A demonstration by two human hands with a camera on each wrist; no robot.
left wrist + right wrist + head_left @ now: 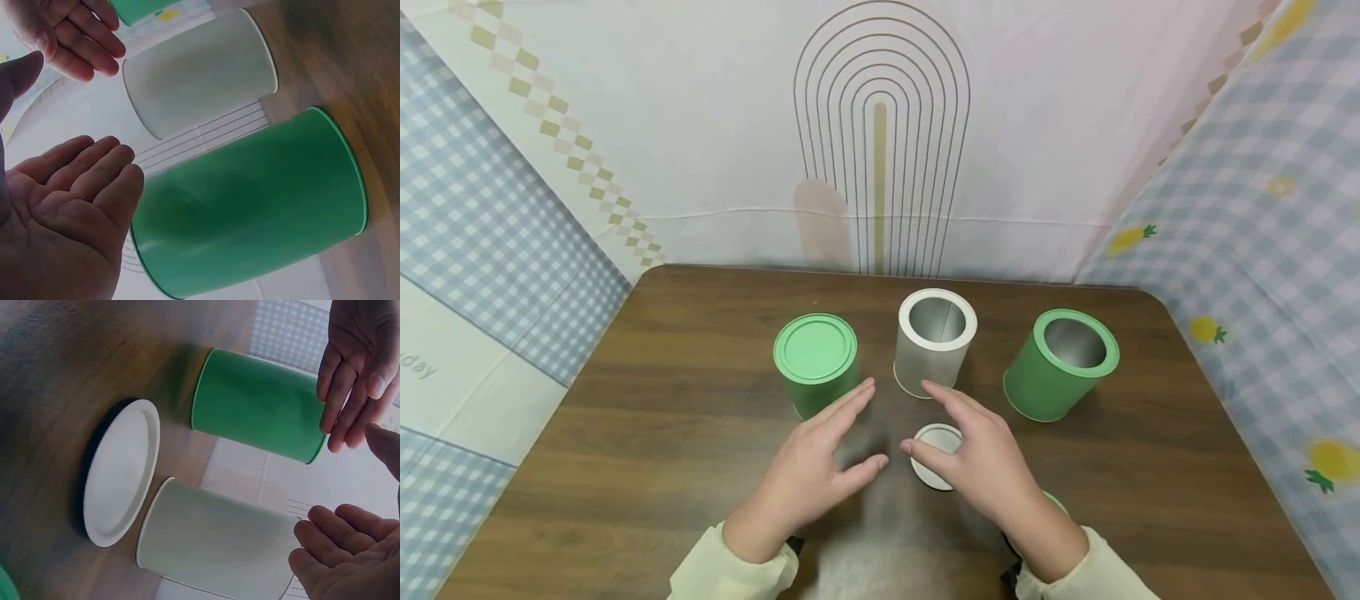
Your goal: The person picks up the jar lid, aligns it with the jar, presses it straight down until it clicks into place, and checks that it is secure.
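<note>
My left hand (pixel 808 471) hovers with fingers extended and thumb apart, holding nothing. Its fingertips are close to a green can (pixel 815 354) with a green lid on top; contact cannot be told. Opposite it, my right hand (pixel 988 462) is also empty, palm facing inward. Its fingertips are in front of a white can (pixel 925 367), whose top is uncovered. Beneath the right thumb, a round white lid (pixel 122 475) lies on the table, partly covered in the head view. Under the right wrist, a green rim (pixel 1056 501) shows, mostly hidden.
Another green can (pixel 1033 383), uncovered on top, stands at the right. All three cans stand upright on a brown wooden table (pixel 685 358). Patterned cloth (pixel 722 125) hangs behind the table's back edge and along both sides.
</note>
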